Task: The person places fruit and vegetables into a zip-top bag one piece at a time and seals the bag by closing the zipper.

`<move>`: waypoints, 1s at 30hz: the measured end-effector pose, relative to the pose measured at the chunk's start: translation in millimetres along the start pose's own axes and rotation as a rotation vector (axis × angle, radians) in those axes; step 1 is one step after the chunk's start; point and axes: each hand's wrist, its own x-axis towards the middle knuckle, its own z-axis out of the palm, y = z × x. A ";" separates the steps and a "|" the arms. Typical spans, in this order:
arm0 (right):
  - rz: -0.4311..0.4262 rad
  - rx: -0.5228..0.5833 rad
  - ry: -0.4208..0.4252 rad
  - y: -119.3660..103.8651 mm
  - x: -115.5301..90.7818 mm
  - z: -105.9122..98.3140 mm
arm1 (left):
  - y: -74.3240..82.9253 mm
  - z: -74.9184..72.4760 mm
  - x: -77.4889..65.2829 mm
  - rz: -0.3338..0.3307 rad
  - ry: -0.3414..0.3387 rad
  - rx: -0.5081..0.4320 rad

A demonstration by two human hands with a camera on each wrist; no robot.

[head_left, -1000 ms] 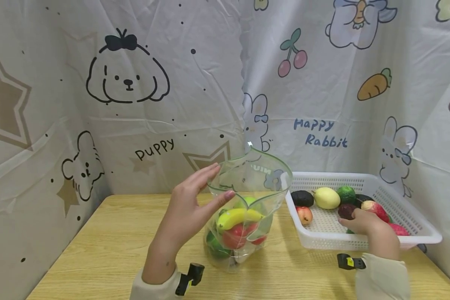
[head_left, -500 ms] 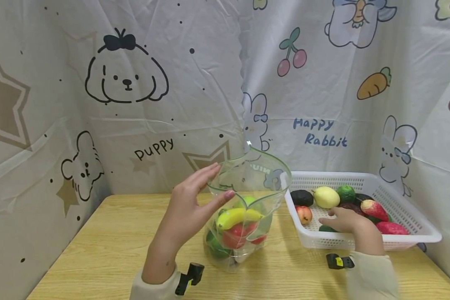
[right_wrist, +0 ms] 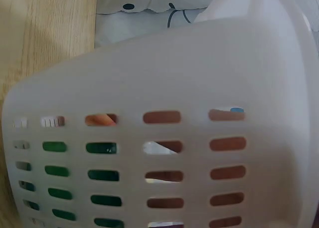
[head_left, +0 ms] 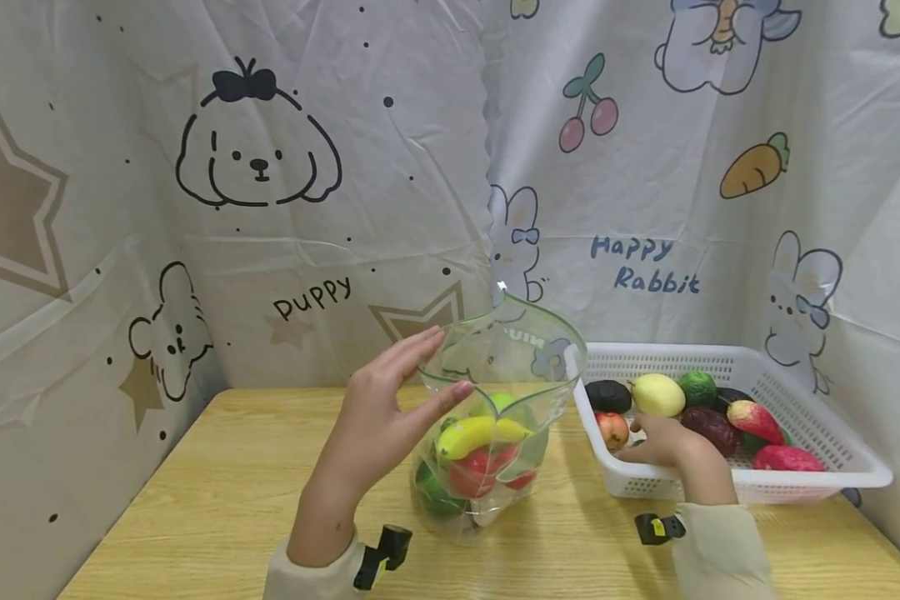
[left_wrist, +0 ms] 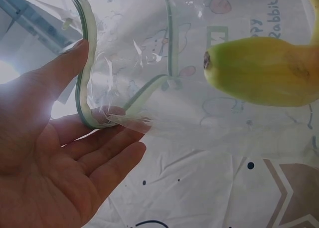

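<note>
Our right hand (head_left: pixel 663 443) shifts leftward inside the white basket (head_left: pixel 637 482), to just right of the peach (head_left: pixel 610 429); we cannot tell whether it pinches anything. Left of the basket, our left hand (head_left: pixel 378 392), spread, props the zip bag's (head_left: pixel 549 403) mouth.

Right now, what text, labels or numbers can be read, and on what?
"PUPPY": left side of the backdrop.
"Happy Rabbit": right side of the backdrop.
Possibly "NIU": at the clear bag, too faint to confirm or to say if it's printed on it.
Yellow patches on the wrist cameras: too small to read.
</note>
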 end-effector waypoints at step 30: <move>0.006 0.047 0.067 -10.5 -3.5 -2.7 | 0.5 0.0 0.2 -0.029 0.012 -0.012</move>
